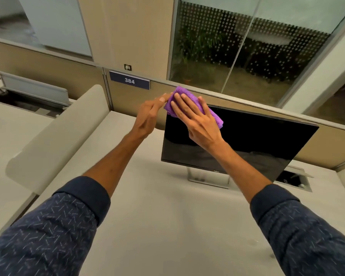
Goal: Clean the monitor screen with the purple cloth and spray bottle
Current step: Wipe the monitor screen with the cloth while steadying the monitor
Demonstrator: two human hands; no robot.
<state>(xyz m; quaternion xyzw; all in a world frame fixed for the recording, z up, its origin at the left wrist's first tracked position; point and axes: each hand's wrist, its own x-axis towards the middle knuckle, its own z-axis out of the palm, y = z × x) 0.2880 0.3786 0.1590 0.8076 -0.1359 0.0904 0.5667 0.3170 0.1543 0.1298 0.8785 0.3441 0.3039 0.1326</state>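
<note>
Covering the dark monitor screen's (247,140) corner, a folded purple cloth (213,116)

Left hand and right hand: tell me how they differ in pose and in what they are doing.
The right hand lies flat, fingers spread, pressing the purple cloth against the monitor screen near its top left corner. The left hand is turned edge-on beside the monitor, its fingers touching only the cloth's left end. The right hand overlaps the screen; the left stays off it. Both are bare, with dark patterned sleeves pushed up the forearms.

light: soft, even | edges: wide-angle bend | upper-left: blurred
</note>
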